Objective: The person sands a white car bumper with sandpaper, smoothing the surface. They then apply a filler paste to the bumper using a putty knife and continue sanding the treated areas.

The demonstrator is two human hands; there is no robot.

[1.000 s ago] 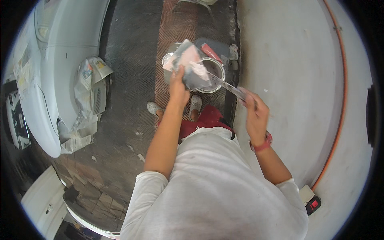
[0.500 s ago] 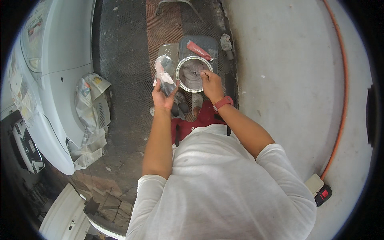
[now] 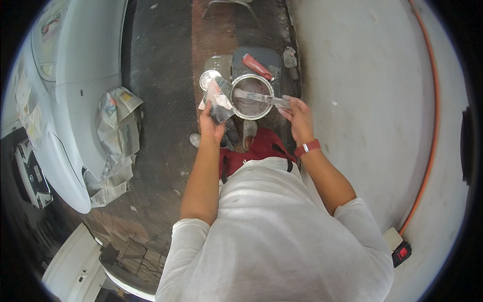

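Observation:
My left hand (image 3: 213,127) grips a flat grey mixing plate (image 3: 220,114) by its near edge. Pinkish-white putty (image 3: 217,95) is spread over the top of that plate. In my right hand (image 3: 300,120) is a long flat spatula (image 3: 274,99), smeared pale with putty. Its blade reaches left across the open round tin (image 3: 272,89), toward the plate. Greyish-beige putty (image 3: 247,106) lies inside the tin. Just beyond, a red tube (image 3: 256,66) rests on a dark stool top (image 3: 275,58). A round pale lid (image 3: 208,79) shows behind the plate.
A pale car body (image 3: 89,60) with newspaper masking (image 3: 118,128) stands at the left. A light wall (image 3: 362,100) carrying an orange hose (image 3: 436,110) runs along the right. A metal chair frame (image 3: 231,2) is at the far end, and a car panel (image 3: 70,267) lies at lower left.
My right hand has moved right and drawn the spatula up out of the tin, so its coated blade now shows. The plate in my left hand has tilted and turned slightly.

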